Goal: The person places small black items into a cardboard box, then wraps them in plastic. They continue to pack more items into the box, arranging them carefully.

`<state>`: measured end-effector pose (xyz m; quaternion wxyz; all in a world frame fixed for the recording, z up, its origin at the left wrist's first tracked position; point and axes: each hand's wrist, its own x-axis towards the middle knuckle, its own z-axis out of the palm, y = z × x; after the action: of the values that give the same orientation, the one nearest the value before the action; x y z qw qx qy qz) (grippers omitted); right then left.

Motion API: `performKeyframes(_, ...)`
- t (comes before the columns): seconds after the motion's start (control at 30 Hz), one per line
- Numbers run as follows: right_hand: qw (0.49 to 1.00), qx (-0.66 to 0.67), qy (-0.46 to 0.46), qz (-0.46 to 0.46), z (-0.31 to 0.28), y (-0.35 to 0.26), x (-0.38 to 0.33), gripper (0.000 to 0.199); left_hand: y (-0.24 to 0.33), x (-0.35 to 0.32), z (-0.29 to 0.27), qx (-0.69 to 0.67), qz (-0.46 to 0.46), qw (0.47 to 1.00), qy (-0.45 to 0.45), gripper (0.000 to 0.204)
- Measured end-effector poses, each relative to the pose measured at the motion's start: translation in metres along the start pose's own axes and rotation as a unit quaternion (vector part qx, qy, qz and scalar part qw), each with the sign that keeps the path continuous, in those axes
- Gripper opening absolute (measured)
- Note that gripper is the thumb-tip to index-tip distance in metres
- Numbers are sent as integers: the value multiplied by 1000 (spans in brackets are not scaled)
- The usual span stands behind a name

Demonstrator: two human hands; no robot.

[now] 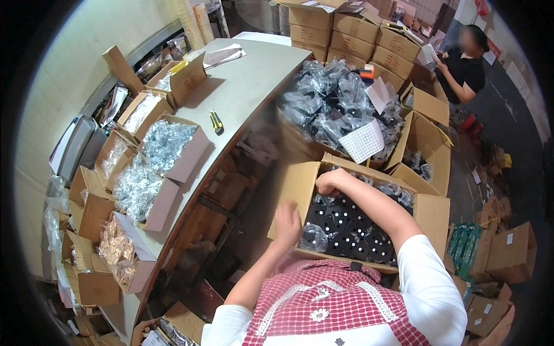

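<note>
An open cardboard box (424,216) stands in front of me, holding rows of black pieces (352,222) with small white dots, some in clear plastic bags. My right hand (330,181) reaches across to the box's far left corner, its fingers curled closed; whatever they hold is hidden. Beside the left flap (294,187) is my left hand (287,222), raised and smeared by motion, so its fingers do not show clearly. One clear bag (314,237) lies in the near left corner of the box.
Beyond the box, bagged black pieces (323,109) form a large heap with a white sheet (362,141) on it. The table (254,63) at left carries a utility knife (216,122) and several boxes of bagged parts. A co-worker (464,63) stands far right, near stacked cartons (352,43).
</note>
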<state>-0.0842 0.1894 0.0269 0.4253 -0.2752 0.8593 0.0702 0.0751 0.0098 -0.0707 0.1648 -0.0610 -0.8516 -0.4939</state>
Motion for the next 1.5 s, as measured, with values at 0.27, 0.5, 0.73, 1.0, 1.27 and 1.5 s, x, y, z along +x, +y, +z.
performKeyframes(0.27,997,-75,-26,-1,11,-6,30,32,0,-2,1,-11,0,1000,20,23)
performKeyframes(0.5,998,-19,60,-2,32,24,46,39,0,-3,-2,-13,-3,1000,15,24)
performKeyframes(0.73,883,153,432,-100,47,19,-33,22,-6,-4,3,-10,-14,1000,4,24)
performKeyframes(1.0,872,182,455,9,121,-52,-28,42,-4,-5,-1,14,-13,1000,-15,24)
performKeyframes(1.27,790,289,533,-93,136,-41,-37,36,-13,-7,-1,-5,-14,1000,3,27)
performKeyframes(1.5,751,420,509,-28,132,-50,-35,32,-14,-8,0,-36,-40,998,22,30)
